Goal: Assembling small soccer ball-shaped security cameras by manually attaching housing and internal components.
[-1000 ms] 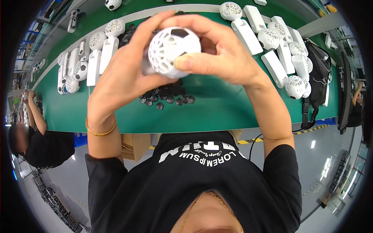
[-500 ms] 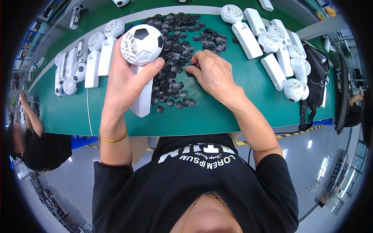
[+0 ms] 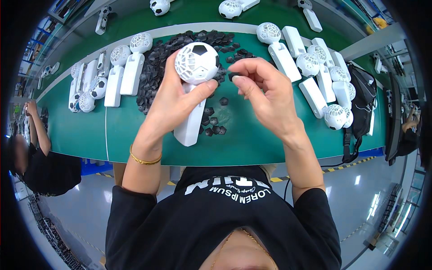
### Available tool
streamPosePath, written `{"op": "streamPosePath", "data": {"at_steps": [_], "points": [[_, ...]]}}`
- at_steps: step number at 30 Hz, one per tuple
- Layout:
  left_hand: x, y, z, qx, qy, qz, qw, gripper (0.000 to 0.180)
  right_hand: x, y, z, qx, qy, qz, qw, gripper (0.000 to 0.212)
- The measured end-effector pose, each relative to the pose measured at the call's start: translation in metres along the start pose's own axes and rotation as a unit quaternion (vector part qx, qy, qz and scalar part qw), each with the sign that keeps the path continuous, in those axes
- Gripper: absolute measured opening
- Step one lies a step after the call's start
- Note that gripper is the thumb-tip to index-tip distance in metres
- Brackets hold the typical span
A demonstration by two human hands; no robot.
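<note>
My left hand (image 3: 177,96) is wrapped round a white soccer-ball-headed device (image 3: 196,63) with a long white handle. Some of the ball's faces carry black pentagons, and its left side is an open lattice. Just right of the ball, my right hand (image 3: 265,90) pinches a small black pentagon piece (image 3: 233,76) between thumb and index finger, apart from the ball. Behind and beneath the held device spreads a heap of loose black pentagon pieces (image 3: 153,67). A few single pieces lie nearer me on the green tabletop.
White ball-headed devices (image 3: 131,74) stand in a row at the left; more (image 3: 283,60) are grouped at the right beside a black backpack (image 3: 362,92). Others lie beyond the green table's (image 3: 252,150) far edge. A person in black (image 3: 51,166) works at far left.
My right hand has lifted off the tabletop with a pentagon piece in its fingertips. My left hand has carried the ball-headed device to the right, closer to it.
</note>
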State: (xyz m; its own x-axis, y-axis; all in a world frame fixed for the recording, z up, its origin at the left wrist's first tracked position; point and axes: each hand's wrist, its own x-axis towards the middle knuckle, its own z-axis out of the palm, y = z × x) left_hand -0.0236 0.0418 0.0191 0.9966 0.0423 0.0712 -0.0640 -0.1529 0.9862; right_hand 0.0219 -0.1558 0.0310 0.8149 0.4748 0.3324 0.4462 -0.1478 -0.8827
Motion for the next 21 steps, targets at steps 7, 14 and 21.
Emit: {"op": "streamPosePath", "data": {"at_steps": [7, 14, 21], "points": [[0.004, 0.009, 0.020, 0.035, -0.030, 0.033, 0.998, 0.075, 0.007, -0.012, 0.000, -0.003, 0.005, -0.067, 0.998, 0.014], [0.006, 0.010, 0.024, 0.075, -0.026, 0.029, 0.996, 0.075, 0.015, -0.008, -0.005, -0.156, 0.022, -0.177, 0.972, 0.016], [0.009, 0.013, 0.021, 0.067, -0.029, -0.002, 0.997, 0.073, 0.022, -0.010, -0.007, -0.145, 0.004, -0.124, 0.982, 0.025]]}}
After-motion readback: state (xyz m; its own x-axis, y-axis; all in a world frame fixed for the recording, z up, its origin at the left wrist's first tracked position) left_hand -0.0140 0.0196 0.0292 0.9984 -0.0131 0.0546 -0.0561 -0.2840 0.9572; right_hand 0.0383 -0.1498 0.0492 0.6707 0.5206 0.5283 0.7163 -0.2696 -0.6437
